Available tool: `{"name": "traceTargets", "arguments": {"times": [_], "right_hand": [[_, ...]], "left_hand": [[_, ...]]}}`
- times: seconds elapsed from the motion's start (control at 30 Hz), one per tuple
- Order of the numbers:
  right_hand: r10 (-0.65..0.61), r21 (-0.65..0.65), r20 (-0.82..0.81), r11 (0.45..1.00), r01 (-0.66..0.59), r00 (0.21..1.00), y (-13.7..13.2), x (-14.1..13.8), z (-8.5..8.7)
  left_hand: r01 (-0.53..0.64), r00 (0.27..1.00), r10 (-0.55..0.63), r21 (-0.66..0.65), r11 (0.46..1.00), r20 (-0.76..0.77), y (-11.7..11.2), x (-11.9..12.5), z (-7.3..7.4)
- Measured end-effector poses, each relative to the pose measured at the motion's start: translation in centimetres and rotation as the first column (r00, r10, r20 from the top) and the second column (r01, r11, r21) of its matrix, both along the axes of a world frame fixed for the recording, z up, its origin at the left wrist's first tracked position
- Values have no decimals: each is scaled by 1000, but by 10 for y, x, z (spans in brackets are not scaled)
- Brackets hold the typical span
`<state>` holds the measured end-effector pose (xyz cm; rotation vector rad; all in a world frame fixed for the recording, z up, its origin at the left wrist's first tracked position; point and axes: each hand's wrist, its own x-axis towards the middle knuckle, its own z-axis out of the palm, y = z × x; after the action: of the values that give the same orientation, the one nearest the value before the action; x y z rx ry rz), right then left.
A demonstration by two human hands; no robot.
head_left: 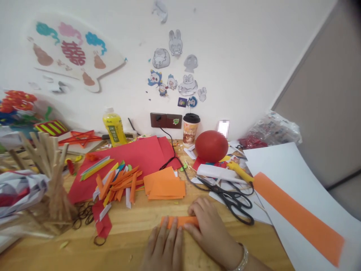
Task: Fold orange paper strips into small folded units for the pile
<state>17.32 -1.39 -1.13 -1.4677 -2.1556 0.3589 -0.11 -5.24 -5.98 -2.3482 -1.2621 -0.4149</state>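
A small folded orange paper strip point(180, 221) lies on the wooden table point(132, 229) near its front edge. My left hand point(165, 246) rests flat on the strip's near left part, fingers stretched out. My right hand point(210, 227) presses down on the strip's right end with bent fingers; a bracelet is on that wrist. Just beyond the hands lie a stack of orange paper rectangles point(165, 184) and a pile of folded orange and coloured strips point(118, 180).
Black scissors point(234, 199) lie right of my hands, near a yellow-handled tool point(239, 171) and a white sheet with an orange strip point(299, 216). Red paper point(135, 156), a red ball point(211, 146), a cup point(191, 130) and a yellow bottle point(114, 128) stand behind. Wooden sticks point(47, 165) rise at left.
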Motion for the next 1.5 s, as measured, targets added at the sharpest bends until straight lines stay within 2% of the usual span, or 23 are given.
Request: {"name": "traceTargets", "arguments": {"times": [0.13,0.17,0.23,0.3,0.43,0.57,0.7,0.83,0.93,1.07,1.17,1.27,1.3,1.37,1.43,1.5], "right_hand": [[-26,-12,0,1000,26,1000,1,-2,2],[-34,-18,-9,999,34,999,1,-2,3],[-47,-36,-28,998,46,999,1,-1,5],[-58,-58,-44,997,56,997,2,1,8],[-58,-135,-48,989,51,997,3,9,14],[5,-202,-45,979,-14,999,6,25,20],[51,-203,-99,977,-70,994,8,34,26],[-43,-169,-35,985,36,998,4,24,26],[-78,-147,-14,986,75,997,3,16,22],[-71,-147,-78,987,59,994,5,13,18],[-84,-266,-209,964,26,974,5,13,18],[-105,-415,-361,908,-59,927,4,12,19],[-103,-433,-401,897,-90,910,3,11,19],[-99,-437,-451,891,-123,887,2,10,17],[-109,-436,-475,891,-126,873,1,10,16],[-124,-438,-492,891,-122,862,2,11,14]], "left_hand": [[134,988,-141,-94,986,-63,2,-5,4],[128,988,-139,-146,981,-66,1,-4,7],[-16,998,2,-254,967,-56,-3,-2,16],[-103,993,78,-349,931,-86,-6,1,27],[-178,981,116,-480,859,-156,-8,0,45],[-188,980,117,-543,818,-164,-3,-2,50],[-152,986,93,-528,836,-137,-1,-1,48],[-157,986,116,-405,901,-123,-4,2,44],[-153,988,134,-322,934,-81,-6,3,34],[-37,999,34,-197,980,-16,-6,2,20],[56,998,-54,-91,994,20,3,-2,24],[167,979,-167,14,986,115,19,-7,38],[187,964,-182,-10,982,193,25,-9,43],[210,928,-144,-161,964,344,34,-11,50],[230,888,-62,-323,918,455,40,-12,54],[253,856,2,-423,870,517,41,-11,55]]}}
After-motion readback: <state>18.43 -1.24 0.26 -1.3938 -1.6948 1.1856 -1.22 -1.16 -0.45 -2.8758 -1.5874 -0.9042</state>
